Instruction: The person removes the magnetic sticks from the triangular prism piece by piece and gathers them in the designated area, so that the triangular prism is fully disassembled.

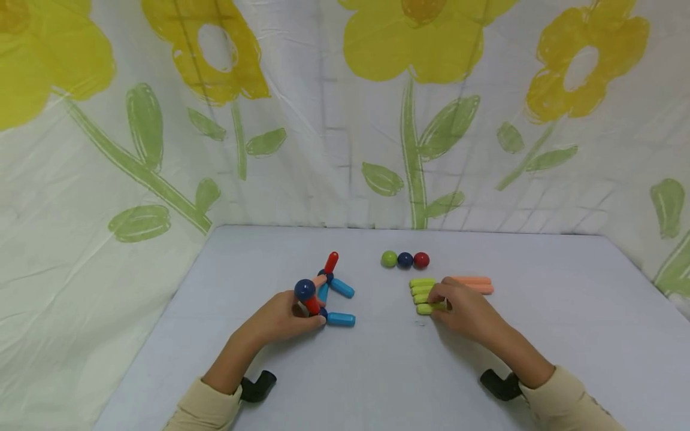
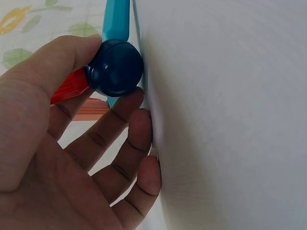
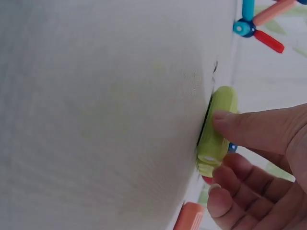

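Observation:
My left hand [image 1: 275, 317] grips a toy built of magnetic-looking rods and balls, with thumb and fingers around a dark blue ball [image 2: 117, 69] low on the table. From that ball run a light blue rod [image 1: 342, 319] and a red rod [image 1: 312, 304] topped by another dark blue ball [image 1: 305, 290]. The far ball carries a red rod [image 1: 331, 262] and a blue rod [image 1: 342, 287]. My right hand [image 1: 466, 308] pinches the nearest yellow-green rod [image 3: 223, 103], thumb on top; its fingertips are partly hidden. More yellow-green rods [image 1: 422, 290] lie just behind it.
Behind the rods, a green ball [image 1: 389, 258], a dark blue ball [image 1: 405, 260] and a red ball [image 1: 421, 260] sit in a row. Orange rods [image 1: 474, 280] lie beyond my right hand. A flowered cloth [image 1: 323, 149] hangs behind the white table [image 1: 377, 377].

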### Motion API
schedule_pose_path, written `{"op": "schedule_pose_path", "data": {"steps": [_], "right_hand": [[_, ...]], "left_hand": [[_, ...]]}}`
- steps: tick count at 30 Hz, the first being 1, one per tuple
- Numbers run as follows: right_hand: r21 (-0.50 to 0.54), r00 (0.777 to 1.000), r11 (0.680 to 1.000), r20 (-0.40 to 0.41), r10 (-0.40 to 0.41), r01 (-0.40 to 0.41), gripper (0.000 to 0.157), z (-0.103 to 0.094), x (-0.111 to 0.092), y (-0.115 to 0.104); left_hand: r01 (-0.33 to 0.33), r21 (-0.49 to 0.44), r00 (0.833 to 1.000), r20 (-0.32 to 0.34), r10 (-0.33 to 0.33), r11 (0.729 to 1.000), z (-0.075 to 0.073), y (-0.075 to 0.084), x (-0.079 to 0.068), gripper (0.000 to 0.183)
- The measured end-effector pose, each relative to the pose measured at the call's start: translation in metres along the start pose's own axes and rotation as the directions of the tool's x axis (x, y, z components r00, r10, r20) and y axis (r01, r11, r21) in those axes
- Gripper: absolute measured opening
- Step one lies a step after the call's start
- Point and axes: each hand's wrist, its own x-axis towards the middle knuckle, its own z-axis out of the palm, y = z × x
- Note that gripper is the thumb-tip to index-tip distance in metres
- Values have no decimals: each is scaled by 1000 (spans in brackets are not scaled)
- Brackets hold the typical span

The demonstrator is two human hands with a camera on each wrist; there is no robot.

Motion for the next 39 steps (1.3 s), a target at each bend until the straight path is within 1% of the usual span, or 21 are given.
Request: {"op": "schedule_pose_path", "data": {"steps": [3,7,9,11,16,19,22,27,31,34,36,39], "right_hand": [[-16,1000,1000,-11,-11,11,32,0,1,0],[-44,996,996,-20,-81,80,52,-2,6,2],[-52,993,992,-5,-117,117,60,-4,9,2],[-46,990,989,41,-137,139,63,-6,13,3],[-3,974,989,173,-148,151,61,-10,24,5],[5,964,986,209,-163,166,60,-12,30,6],[5,960,986,227,-161,164,59,-14,33,8],[10,959,988,239,-149,151,61,-16,36,10],[8,960,986,227,-165,167,63,-17,35,9],[8,963,982,190,-189,191,61,-16,36,6],[16,966,979,157,-204,204,57,-15,39,1],[30,966,974,119,-227,226,50,-11,47,-12]], "left_hand": [[3,2,1000,-1,-3,1000,0,1,0,76],[-5,2,1000,2,5,1000,0,2,-1,77],[-8,1,1000,4,8,1000,0,2,-1,77],[-11,1,1000,4,11,1000,0,1,-1,77],[-12,2,1000,0,12,1000,0,1,-1,77],[-12,-4,1000,4,12,1000,-1,2,-1,77],[-14,-5,1000,9,14,1000,-1,3,-1,77],[-19,0,1000,8,19,1000,-1,2,-1,77],[-12,3,1000,4,12,1000,-1,2,-1,77],[-12,0,1000,5,12,1000,-1,3,-1,77],[-13,-2,1000,5,13,1000,0,3,-1,77],[-8,-6,1000,3,8,1000,0,3,-1,76]]}}
